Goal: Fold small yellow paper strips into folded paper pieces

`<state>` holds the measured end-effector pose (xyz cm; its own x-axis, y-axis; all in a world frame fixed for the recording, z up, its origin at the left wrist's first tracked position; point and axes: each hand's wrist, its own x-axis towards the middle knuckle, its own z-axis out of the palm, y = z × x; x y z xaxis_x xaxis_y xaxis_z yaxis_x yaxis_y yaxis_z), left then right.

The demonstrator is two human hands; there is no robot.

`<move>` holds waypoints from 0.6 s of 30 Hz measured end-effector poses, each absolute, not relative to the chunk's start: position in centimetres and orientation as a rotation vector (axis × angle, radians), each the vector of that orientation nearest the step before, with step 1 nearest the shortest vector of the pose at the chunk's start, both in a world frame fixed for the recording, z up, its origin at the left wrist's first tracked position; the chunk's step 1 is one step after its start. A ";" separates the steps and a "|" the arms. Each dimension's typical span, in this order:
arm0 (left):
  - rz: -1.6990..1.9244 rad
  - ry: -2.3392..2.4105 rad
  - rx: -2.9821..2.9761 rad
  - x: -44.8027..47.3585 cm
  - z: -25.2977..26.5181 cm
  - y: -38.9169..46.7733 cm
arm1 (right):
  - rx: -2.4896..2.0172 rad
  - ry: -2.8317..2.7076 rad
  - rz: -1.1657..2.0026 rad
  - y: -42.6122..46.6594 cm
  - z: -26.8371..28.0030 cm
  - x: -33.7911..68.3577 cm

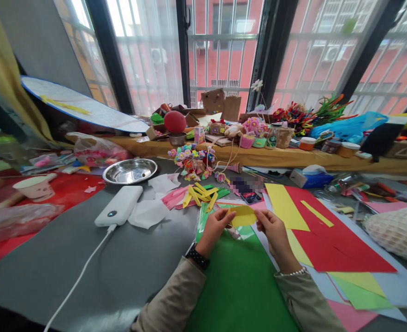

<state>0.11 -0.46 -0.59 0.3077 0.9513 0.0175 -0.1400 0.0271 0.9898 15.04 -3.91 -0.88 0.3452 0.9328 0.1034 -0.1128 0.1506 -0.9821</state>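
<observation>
A small piece of yellow paper (242, 216) is stretched between my two hands above a green sheet (238, 281). My left hand (214, 229) pinches its left end, thumb on top. At the right end, the fingertips of my right hand (274, 234) are closed on the same paper. Just beyond my left hand lie folded yellow paper strips (199, 196), with pink strips (175, 197) and green ones beside them. To the right of my right hand, a yellow sheet (286, 206) and a loose yellow strip (316, 213) rest on red paper (348, 244).
A white power bank (118, 207) with a cable stands left, near a steel dish (130, 171) and white tissues (148, 213). Paper flowers (192, 159) and a phone (250, 196) lie behind the hands. Craft items crowd the window ledge (203, 154). A paper cup (35, 188) stands far left.
</observation>
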 end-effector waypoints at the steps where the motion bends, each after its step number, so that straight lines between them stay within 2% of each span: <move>1: 1.042 0.876 1.233 0.1 -0.7 -0.4 | -1.152 -0.906 0.937 -3.9 -0.9 15.1; 10: 1.097 0.920 1.260 0.0 -0.5 -0.6 | -1.213 -1.134 0.827 -4.0 -0.7 15.0; 18: 1.110 0.827 1.283 -0.2 -1.0 -0.5 | -1.137 -1.233 0.968 -3.9 -0.9 14.9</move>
